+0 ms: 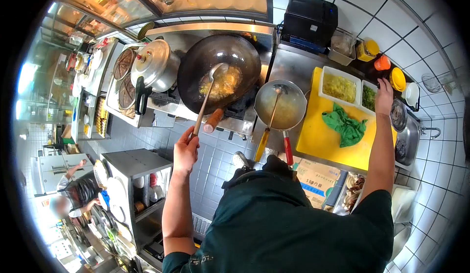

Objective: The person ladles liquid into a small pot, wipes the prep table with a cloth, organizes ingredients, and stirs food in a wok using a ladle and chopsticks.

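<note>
My left hand [186, 151] is closed around the wooden handle of a metal ladle [204, 99]. The ladle's bowl rests inside a large dark wok [192, 72], against golden-brown food in bubbling liquid [226, 83]. Just to the right of that handle, the wok's own wooden handle [214, 120] sticks out, apart from my hand. Over on the right, my right hand [385, 97] reaches beside a white container of chopped greens [368, 96], its fingers stretched out and nothing visible in them. Whether it touches the container I cannot tell.
A red-handled pan [262, 107] of cloudy liquid holds a second ladle [270, 121]. On the yellow board [313, 136] lie a green cloth [343, 125] and a tub of shredded vegetable [339, 87]. A pressure cooker [155, 66] stands left of the wok. Another person [73, 207] is at far left.
</note>
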A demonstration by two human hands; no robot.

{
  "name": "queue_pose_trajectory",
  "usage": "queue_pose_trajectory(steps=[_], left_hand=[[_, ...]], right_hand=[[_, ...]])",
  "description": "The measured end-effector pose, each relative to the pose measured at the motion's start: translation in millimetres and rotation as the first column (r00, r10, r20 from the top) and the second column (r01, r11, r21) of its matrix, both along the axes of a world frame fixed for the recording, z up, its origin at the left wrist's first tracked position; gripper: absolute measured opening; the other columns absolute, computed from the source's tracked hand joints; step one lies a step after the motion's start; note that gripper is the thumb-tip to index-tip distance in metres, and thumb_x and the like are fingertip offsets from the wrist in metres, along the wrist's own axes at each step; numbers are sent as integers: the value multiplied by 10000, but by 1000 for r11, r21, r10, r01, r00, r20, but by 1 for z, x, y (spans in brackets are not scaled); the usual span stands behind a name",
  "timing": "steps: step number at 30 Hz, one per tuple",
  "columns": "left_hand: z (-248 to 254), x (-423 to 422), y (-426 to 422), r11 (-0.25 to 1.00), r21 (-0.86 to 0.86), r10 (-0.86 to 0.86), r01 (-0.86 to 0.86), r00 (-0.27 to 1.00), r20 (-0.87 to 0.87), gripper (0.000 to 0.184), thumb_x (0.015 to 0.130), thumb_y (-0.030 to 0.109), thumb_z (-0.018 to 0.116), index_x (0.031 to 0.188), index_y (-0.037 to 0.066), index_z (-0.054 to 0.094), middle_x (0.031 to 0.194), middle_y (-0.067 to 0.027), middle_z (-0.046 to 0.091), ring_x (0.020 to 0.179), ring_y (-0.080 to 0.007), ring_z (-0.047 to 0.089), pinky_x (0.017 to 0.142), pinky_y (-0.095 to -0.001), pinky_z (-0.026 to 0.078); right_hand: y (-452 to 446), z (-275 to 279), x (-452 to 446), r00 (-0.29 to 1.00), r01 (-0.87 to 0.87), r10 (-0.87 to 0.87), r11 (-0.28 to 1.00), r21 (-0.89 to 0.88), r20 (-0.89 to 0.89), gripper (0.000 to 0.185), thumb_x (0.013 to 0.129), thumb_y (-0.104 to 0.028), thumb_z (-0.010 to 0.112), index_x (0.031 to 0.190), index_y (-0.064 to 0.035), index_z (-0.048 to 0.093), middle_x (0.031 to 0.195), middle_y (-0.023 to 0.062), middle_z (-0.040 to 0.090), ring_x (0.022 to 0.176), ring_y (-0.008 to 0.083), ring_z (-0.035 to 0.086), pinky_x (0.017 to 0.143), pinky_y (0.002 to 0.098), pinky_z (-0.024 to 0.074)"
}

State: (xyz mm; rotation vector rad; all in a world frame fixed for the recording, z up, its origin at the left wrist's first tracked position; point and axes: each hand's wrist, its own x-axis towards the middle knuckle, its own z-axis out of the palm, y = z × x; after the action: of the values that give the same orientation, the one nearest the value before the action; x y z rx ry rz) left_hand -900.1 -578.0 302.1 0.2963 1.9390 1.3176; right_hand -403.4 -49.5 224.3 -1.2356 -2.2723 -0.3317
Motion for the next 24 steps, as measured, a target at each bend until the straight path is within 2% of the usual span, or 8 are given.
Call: queue_pose_trajectory(steps=[3,7,10,11,12,16,21,24], left_hand=[[7,2,-23,995,6,-96,102,956,-276,459,973,29,570,1418,-60,506,796,29,563,556,-9,418,477,-184,341],[45,-3,-58,998,-15,-70,69,995,-70,468,959,19,581,1423,-11,530,775,39,568,527,-6,419,447,-178,327],[46,-4,-63,988,-69,-141,142,990,11,477,947,22,601,1418,-12,533,761,31,572,515,-3,420,436,-173,313],[43,-5,-63,984,-81,-158,161,987,37,477,945,22,605,1416,-14,535,759,32,567,518,1,417,440,-169,308],[28,-10,-64,974,-89,-208,209,978,17,471,946,28,608,1407,-36,536,841,-16,656,622,-50,560,544,-195,437],[-27,-18,-52,962,-128,-268,239,915,-301,440,947,40,609,1374,-53,555,1085,-173,736,989,-181,681,881,-301,520],[-39,-15,-45,988,-45,-154,149,883,-444,433,948,46,608,1371,-38,563,1029,-180,741,955,-169,691,848,-297,528],[-44,-10,-41,996,-16,-81,84,866,-494,441,950,46,607,1380,-37,554,1008,-167,741,941,-168,690,844,-298,529]], right_hand=[[-37,35,-6,989,-58,64,997,51,-134,363,870,34,623,1211,-87,654,1242,149,633,1132,361,602,972,408,499],[-125,86,-20,969,22,27,980,197,-245,164,960,-43,631,1121,-23,656,1085,160,666,1009,311,659,876,385,527],[-182,77,-35,776,-135,-7,975,-177,-630,128,996,-105,617,1072,-7,649,989,138,676,903,247,687,765,355,542],[-205,88,-52,866,-42,-153,926,-375,-476,146,1019,-149,596,1050,-12,636,902,118,678,812,208,683,682,326,532],[-217,72,-60,846,-114,-123,909,-400,-519,154,1019,-157,593,1050,-11,631,863,122,673,765,228,670,656,344,525],[-230,20,-79,895,-213,-46,831,-514,-445,122,965,-128,650,1041,-33,639,837,134,653,719,243,655,671,354,516],[-233,46,-84,947,-139,-42,840,-525,-317,143,941,-99,685,1057,-19,658,875,108,684,755,181,665,699,310,519],[-227,66,-97,755,-375,-5,817,-438,-656,155,956,-67,675,1093,6,668,923,58,706,809,131,672,722,272,530]])
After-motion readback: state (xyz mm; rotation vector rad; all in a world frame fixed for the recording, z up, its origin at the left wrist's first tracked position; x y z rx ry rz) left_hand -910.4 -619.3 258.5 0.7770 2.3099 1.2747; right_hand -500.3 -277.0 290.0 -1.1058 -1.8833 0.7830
